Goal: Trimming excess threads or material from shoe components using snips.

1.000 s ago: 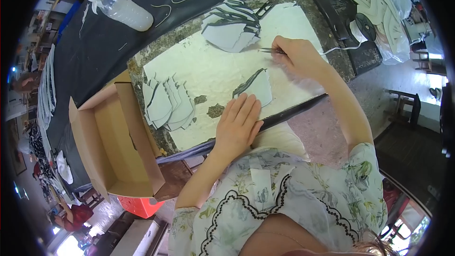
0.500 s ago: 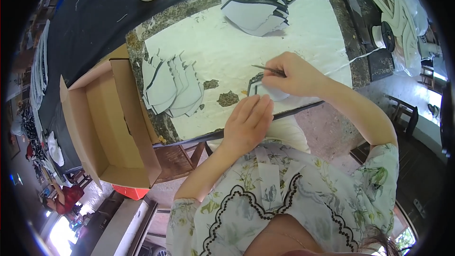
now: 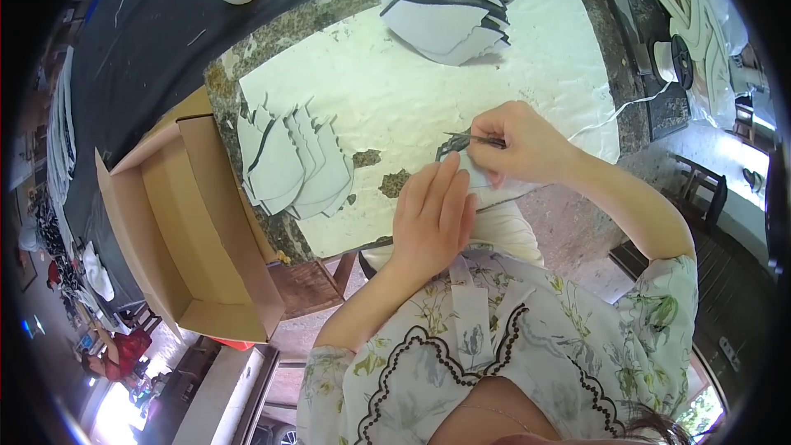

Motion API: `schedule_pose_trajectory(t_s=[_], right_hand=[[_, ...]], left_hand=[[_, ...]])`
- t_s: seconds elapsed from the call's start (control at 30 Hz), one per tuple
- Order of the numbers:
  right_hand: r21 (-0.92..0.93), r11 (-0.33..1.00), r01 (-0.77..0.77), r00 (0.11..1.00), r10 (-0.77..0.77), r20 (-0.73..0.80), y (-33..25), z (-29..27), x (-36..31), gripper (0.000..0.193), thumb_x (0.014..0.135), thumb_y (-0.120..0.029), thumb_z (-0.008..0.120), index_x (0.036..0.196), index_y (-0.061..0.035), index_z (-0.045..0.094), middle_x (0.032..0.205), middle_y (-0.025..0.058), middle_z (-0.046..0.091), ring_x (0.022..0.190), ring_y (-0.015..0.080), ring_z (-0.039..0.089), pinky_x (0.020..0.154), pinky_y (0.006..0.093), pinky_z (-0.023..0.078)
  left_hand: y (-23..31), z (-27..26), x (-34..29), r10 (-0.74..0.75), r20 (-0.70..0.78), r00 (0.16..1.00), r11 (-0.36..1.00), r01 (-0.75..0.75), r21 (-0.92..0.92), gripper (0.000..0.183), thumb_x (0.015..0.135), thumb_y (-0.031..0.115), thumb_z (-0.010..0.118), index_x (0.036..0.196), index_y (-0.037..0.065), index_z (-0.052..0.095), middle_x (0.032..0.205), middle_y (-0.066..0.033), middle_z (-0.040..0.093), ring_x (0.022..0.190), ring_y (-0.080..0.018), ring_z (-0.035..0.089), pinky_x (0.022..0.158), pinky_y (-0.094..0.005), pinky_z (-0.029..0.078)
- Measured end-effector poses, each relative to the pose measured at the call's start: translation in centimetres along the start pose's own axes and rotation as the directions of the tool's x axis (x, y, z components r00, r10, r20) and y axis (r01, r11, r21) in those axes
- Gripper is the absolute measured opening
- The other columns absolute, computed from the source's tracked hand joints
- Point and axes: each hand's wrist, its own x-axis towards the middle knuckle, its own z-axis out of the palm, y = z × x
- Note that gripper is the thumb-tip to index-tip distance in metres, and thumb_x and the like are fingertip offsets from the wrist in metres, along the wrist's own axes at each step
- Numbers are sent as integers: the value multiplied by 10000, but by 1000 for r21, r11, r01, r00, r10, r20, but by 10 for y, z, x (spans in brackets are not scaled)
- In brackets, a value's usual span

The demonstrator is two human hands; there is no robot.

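Our right hand [image 3: 521,142] now sits nearer our left hand [image 3: 428,216] | right fingers pinch dark pointed tool [image 3: 489,141]; left fingers extended, unclenched | pale piece [image 3: 473,170] by table's [image 3: 288,37] front edge | we seem to be working its edge; next needs steady pressing

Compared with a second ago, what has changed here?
The right hand moved leftward and nearer the left hand, bringing its dark pointed tool to the pale piece. The left stack, far stack and open box stayed put.

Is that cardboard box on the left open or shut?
Open: nothing covers the top of the cardboard box, and its brown inner walls and bottom show from above.
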Motion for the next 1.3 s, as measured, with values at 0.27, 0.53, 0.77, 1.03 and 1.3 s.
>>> schedule_pose_trajectory(t_s=[0.27, 0.53, 0.77, 1.03, 1.3], right_hand=[[-148, 988, 41, 999, -37, 32, -13, -17, -1, 173, 851, -74, 600, 702, 14, 589, 575, 69, 614, 505, 128, 611, 502, 277, 461], [-423, 888, 178, 982, -189, 16, 1, -27, 3, 144, 789, -119, 642, 713, 0, 615, 581, 106, 595, 489, 205, 536, 505, 336, 416], [-528, 831, 176, 978, -209, -4, -2, -36, 4, 156, 795, -137, 658, 736, -2, 609, 599, 123, 587, 532, 260, 557, 528, 357, 418], [-543, 803, 243, 969, -222, 105, -7, -55, 10, 153, 800, -141, 658, 752, -7, 603, 635, 145, 607, 606, 330, 585, 580, 403, 436], [-577, 779, 245, 967, -241, 84, -3, -52, 13, 135, 794, -128, 635, 755, -4, 600, 648, 147, 615, 620, 342, 597, 594, 418, 450]], left_hand=[[-3, 5, -3, -17, 74, 997, 998, 12, 65, 389, 832, 88, 688, 1178, -45, 570, 1278, -188, 588, 1113, -333, 570, 918, -433, 495], [1, 4, 5, -85, 68, 994, 996, 84, 23, 443, 824, 63, 676, 1242, -37, 570, 1236, -166, 616, 1067, -330, 575, 911, -429, 457], [3, 4, 14, -87, 132, 987, 988, 68, 141, 478, 803, 92, 658, 1272, 16, 613, 1175, -101, 583, 989, -287, 539, 884, -415, 434], [1, -2, 30, -29, 247, 968, 984, -15, 178, 523, 760, 108, 660, 1274, 23, 605, 1116, -97, 563, 968, -276, 535, 858, -412, 441], [1, 0, 35, 25, 313, 949, 991, -64, 114, 555, 736, 70, 651, 1268, -62, 563, 1113, -146, 551, 1004, -312, 555, 844, -428, 494]])
